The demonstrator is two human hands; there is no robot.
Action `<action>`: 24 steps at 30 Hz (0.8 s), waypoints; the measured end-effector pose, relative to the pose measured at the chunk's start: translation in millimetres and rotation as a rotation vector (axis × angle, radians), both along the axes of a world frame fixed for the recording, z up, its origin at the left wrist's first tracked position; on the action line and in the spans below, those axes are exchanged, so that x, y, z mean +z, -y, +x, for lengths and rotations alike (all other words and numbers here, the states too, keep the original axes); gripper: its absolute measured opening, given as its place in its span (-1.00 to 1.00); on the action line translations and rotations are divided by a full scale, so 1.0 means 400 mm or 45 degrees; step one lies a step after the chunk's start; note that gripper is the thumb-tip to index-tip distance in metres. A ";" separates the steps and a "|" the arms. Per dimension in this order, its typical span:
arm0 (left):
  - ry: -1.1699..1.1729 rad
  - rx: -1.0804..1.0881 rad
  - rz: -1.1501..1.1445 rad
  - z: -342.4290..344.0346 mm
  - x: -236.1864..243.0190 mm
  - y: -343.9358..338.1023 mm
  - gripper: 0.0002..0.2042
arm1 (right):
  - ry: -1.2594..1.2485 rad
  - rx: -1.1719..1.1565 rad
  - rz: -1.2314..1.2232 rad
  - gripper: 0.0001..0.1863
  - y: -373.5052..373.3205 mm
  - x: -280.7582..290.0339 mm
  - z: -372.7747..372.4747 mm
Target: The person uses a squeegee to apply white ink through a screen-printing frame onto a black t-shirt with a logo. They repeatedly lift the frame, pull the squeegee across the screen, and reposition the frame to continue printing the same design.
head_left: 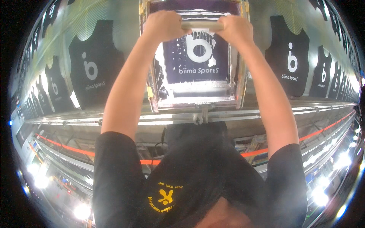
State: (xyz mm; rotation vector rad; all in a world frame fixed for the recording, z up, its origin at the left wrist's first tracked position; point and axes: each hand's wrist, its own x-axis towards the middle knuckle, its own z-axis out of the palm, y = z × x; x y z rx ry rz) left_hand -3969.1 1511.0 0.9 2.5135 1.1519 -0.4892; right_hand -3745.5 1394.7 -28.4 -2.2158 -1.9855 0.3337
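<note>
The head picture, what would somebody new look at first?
Probably the left hand and right hand at the top middle, gripping a pale bar over a frame smeared with white. Dark sleeveless tops with big white designs lie on both sides of it. Lower down, a bright yellow emblem stands out on the person's black shirt.

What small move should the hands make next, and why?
Probably draw the beige handle toward the body: left hand and right hand grip it near the far end of the frame, with white ink on the screen nearer the body.
</note>
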 end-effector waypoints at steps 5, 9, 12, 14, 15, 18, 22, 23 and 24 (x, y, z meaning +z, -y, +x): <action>-0.033 0.129 -0.096 -0.102 -0.008 0.269 -0.51 | -0.078 0.115 0.039 -0.76 0.255 -0.032 -0.089; 0.060 0.129 -0.131 -0.188 -0.024 0.493 -0.56 | -0.084 0.156 0.093 -0.78 0.505 -0.069 -0.151; 0.218 0.151 -0.010 -0.241 -0.051 0.608 -0.55 | -0.091 0.185 0.283 -0.71 0.603 -0.102 -0.189; 0.337 0.167 0.066 -0.261 -0.068 0.671 -0.46 | -0.118 0.244 0.375 -0.65 0.634 -0.073 -0.190; 0.411 0.141 0.143 -0.272 -0.079 0.693 -0.45 | -0.134 0.272 0.417 -0.61 0.646 -0.059 -0.190; 0.391 0.116 0.159 -0.296 -0.088 0.775 -0.46 | -0.171 0.306 0.326 -0.56 0.723 -0.068 -0.192; 0.035 0.047 -0.212 -0.257 0.058 0.711 -0.53 | -0.299 0.314 0.231 -0.66 0.713 -0.001 -0.161; 0.029 0.040 -0.207 -0.242 0.072 0.668 -0.53 | -0.333 0.312 0.226 -0.68 0.688 0.021 -0.149; 0.022 0.024 -0.201 -0.226 0.076 0.609 -0.53 | -0.259 0.303 0.292 -0.76 0.638 0.033 -0.135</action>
